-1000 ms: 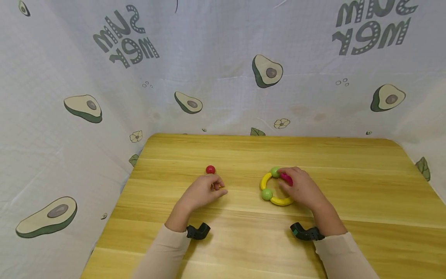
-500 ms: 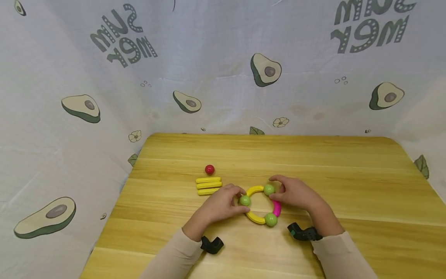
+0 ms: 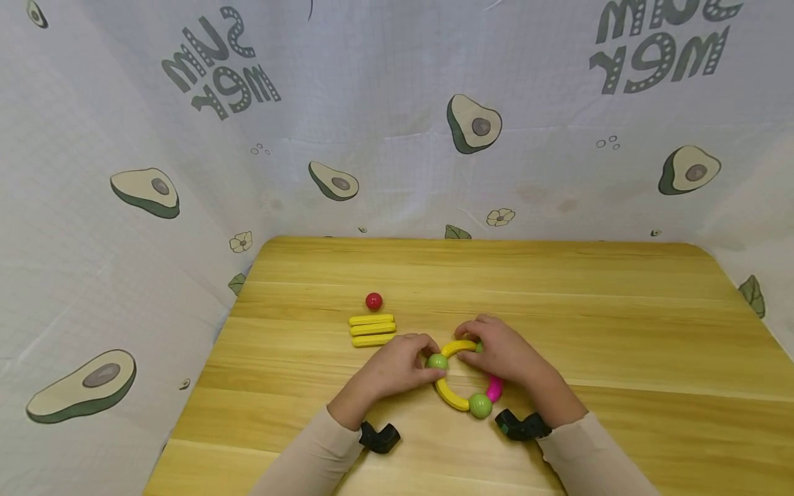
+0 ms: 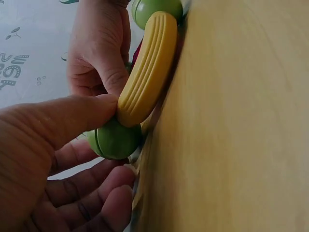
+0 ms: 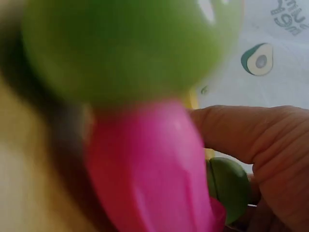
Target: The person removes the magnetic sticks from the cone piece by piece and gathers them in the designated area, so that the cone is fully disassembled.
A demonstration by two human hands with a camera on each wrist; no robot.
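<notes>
A toy ring of curved yellow pieces (image 3: 451,396), one curved pink piece (image 3: 494,388) and several green balls lies on the table. My left hand (image 3: 397,365) pinches the ring's left green ball (image 3: 437,362) between thumb and fingers; in the left wrist view the thumb overlaps the joint with a ribbed yellow piece (image 4: 149,67). At the far right of the ring, my right hand (image 3: 505,348) grips around another green ball (image 3: 480,347), mostly hidden by the hand, where the upper yellow piece ends. A third green ball (image 3: 480,406) sits nearest me, joined to the pink piece.
Left of the ring, three straight yellow sticks (image 3: 372,330) lie side by side, with a red ball (image 3: 374,301) just beyond them. A white curtain printed with avocados (image 3: 397,124) hangs behind the wooden table (image 3: 620,310).
My left hand has left the yellow sticks and taken hold of the ring, which has shifted left and toward me. My right hand has moved left around the far green ball.
</notes>
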